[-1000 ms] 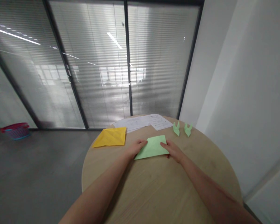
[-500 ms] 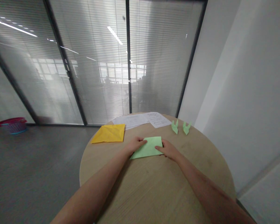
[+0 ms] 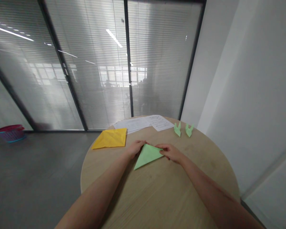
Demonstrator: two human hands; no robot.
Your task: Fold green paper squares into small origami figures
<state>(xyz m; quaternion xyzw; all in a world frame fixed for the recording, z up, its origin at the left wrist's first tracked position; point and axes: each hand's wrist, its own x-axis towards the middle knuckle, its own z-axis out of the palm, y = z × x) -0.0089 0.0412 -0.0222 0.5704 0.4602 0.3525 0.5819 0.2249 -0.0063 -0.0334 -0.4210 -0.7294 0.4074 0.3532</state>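
Observation:
A pale green sheet of folded paper (image 3: 148,156) rests on the round table, showing a triangular outline with one sharp point toward me. Its right corner is pinched between the thumb and fingers of my right hand (image 3: 169,151). Along the upper left edge, my left hand (image 3: 136,148) is closed on the paper near its top corner, its fingertips partly hidden. Two small green origami figures with upright ear-like points, one (image 3: 177,129) left of the other (image 3: 189,130), stand farther back to the right.
A yellow folded paper (image 3: 112,138) lies at the table's left side. White printed sheets (image 3: 135,124) overlap along the back edge of the wooden table (image 3: 157,194). Glass panels with blinds stand behind, a white wall rises at right, and a red and blue basket (image 3: 11,133) sits on the floor.
The green paper has gone from a wider four-sided outline to a triangle, turned so its lower left point sits nearer me. My right fingers have shifted at its right corner. The view tilted slightly.

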